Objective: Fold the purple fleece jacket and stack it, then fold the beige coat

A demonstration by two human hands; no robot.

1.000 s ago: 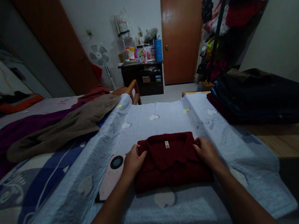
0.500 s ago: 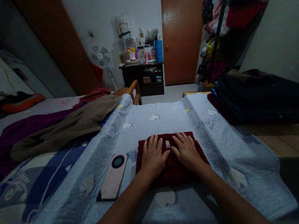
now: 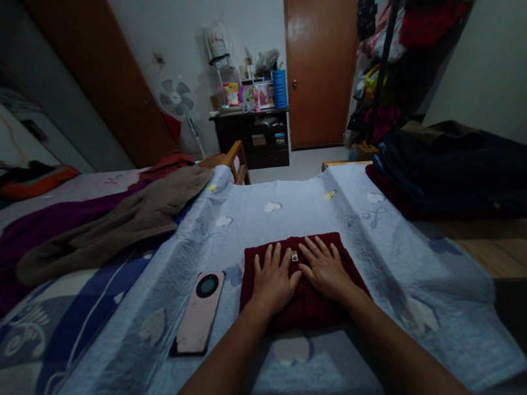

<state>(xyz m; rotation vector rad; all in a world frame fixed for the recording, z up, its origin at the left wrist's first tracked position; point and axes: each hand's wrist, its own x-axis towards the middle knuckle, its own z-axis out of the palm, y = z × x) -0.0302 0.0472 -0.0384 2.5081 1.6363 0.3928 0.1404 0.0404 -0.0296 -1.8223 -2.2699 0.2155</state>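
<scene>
A dark red garment [image 3: 305, 313], folded into a flat rectangle, lies on a pale blue quilted cover [image 3: 295, 212]. A small label shows near its far edge. My left hand [image 3: 274, 279] rests flat on the left half of the garment, fingers spread. On the right half, my right hand [image 3: 326, 270] lies flat too, fingers apart and pointing away from me. The thumbs nearly meet just below the label. To the left of the garment lies a pink phone [image 3: 197, 316], its round camera facing up.
A stack of folded dark clothes [image 3: 463, 174] sits on a wooden surface [image 3: 489, 249] at right. Loose clothes, among them a brown one [image 3: 119, 229], cover the bed at left. Farther back stand a white fan [image 3: 178, 98] and a dark cabinet [image 3: 252, 140].
Both hands have slid slightly inward over the garment, closer to the label, and remain flat. The garment and the phone have stayed nearly in place.
</scene>
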